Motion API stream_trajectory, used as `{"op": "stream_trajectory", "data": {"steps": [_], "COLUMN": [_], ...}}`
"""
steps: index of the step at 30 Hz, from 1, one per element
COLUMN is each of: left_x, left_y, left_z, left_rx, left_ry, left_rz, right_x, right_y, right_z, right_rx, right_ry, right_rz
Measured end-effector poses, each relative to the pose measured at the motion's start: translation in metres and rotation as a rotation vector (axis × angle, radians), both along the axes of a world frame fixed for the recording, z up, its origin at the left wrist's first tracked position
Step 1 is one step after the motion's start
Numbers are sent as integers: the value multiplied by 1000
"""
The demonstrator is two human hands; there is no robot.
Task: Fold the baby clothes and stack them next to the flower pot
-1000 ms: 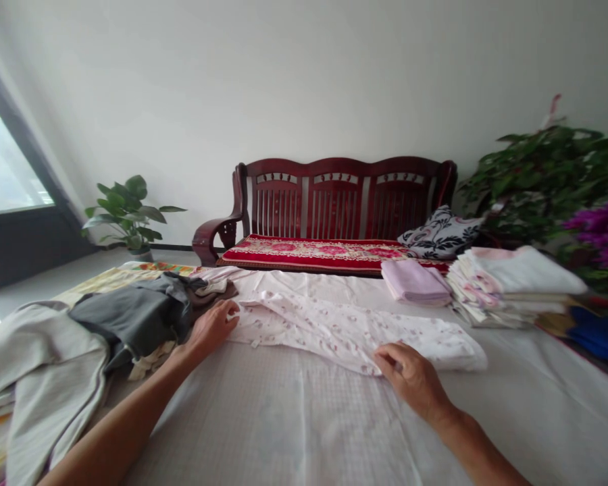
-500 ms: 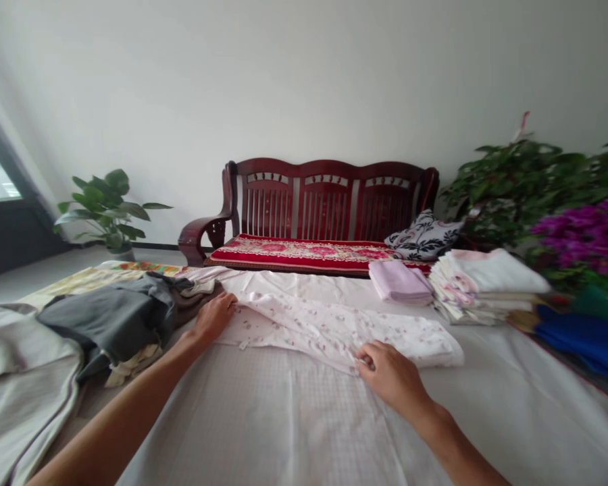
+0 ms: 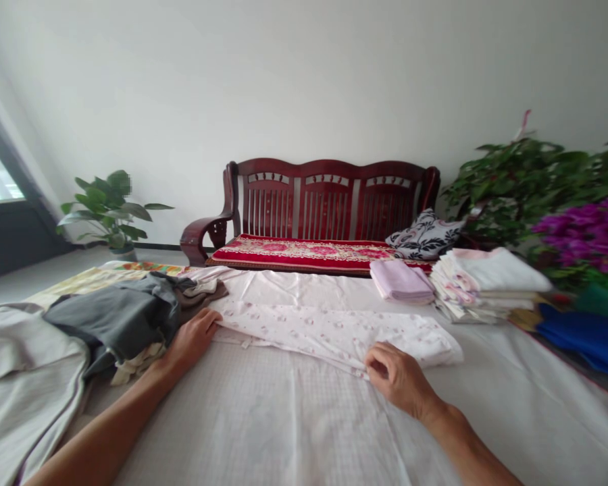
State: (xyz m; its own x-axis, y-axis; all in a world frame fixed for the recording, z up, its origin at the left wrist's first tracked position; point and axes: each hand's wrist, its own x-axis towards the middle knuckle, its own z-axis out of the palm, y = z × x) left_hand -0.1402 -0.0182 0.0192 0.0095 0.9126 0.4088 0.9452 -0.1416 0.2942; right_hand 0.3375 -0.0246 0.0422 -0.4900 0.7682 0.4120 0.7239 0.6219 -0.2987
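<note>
A white garment with a small pinkish print (image 3: 314,329) lies folded into a long strip across the pale sheet (image 3: 263,418). At its left end my left hand (image 3: 196,335) is closed on the cloth. My right hand (image 3: 392,374) pinches the near edge of the garment, right of its middle, with thumb and fingers curled together. Between the two hands the strip is stretched fairly flat. The garment's exact kind cannot be made out while it is folded. Part of its left end is hidden under my left fingers.
Grey clothes (image 3: 116,317) and a light grey garment (image 3: 25,371) lie loose on the left. A folded lilac cloth (image 3: 402,282) sits beside a folded stack (image 3: 491,283) at the right, with blue cloth (image 3: 582,337) farther right. Behind stands a wooden bench (image 3: 329,202).
My left hand has moved left and slightly down, drawing the garment's left end with it. The cloth is smoother. My right hand has shifted slightly right.
</note>
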Motion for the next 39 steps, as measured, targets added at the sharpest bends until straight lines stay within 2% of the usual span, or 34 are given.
{"op": "stream_trajectory", "data": {"steps": [7,12,19,26,30,34,36,39], "left_x": [-4,-15,-8,-1,-5,-7,-6,-4], "left_y": [-7,-13,-15,-16,-13,-9,-8,-6], "left_z": [12,17,21,18,13,12,12,12], "left_rx": [-172,-260,-219,-111,-133,-152,-117,-47], "left_ry": [66,29,85,154,104,116,134,93], "left_rz": [-33,-134,-111,-135,-119,-121,-121,-114], "right_x": [6,13,12,34,43,36,30,25], "right_y": [-2,5,7,13,16,14,13,13], "right_z": [10,5,1,7,10,9,6,0], "right_rx": [-82,-98,-78,-89,-121,-153,-125,-41], "right_ry": [-75,-45,56,-40,-64,-56,-34,52], "right_rz": [83,105,103,49,25,59,23,-105]}}
